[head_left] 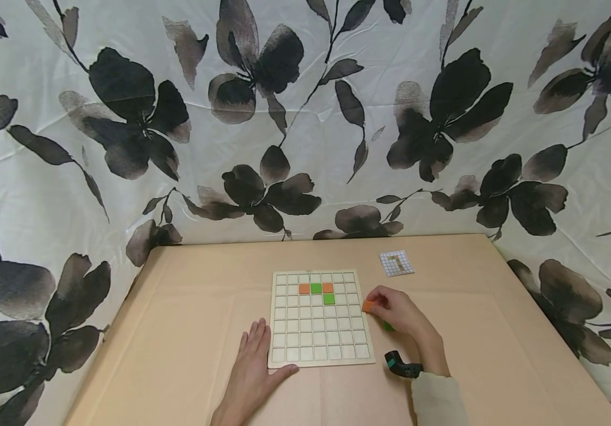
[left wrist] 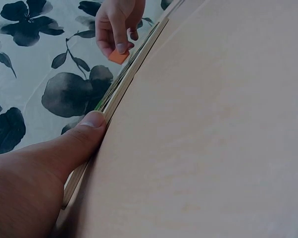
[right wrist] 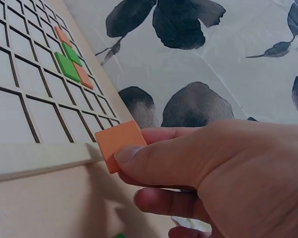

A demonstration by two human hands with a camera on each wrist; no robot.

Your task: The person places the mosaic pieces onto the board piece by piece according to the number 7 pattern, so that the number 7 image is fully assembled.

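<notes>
My right hand point(head_left: 402, 312) pinches an orange square tile point(right wrist: 120, 145) between thumb and fingers, at the right edge of a wooden grid board point(head_left: 319, 354). On the board lie an orange tile point(head_left: 304, 289), a green tile point(head_left: 316, 288) and another orange tile point(head_left: 327, 287) in one row. A second green tile point(head_left: 329, 299) sits just below the right-hand orange one. My left hand point(head_left: 252, 373) rests at the board's lower left corner, fingers straight along its side and thumb on the front edge. Partly hidden under my right hand, a green piece point(head_left: 388, 326) lies on the table.
A small card point(head_left: 397, 264) with a printed grid pattern lies behind the board to the right. The table point(head_left: 177, 331) is tan, and a flower-printed cloth point(head_left: 337, 130) hangs behind it. A black strap device point(head_left: 403, 365) is on my right wrist.
</notes>
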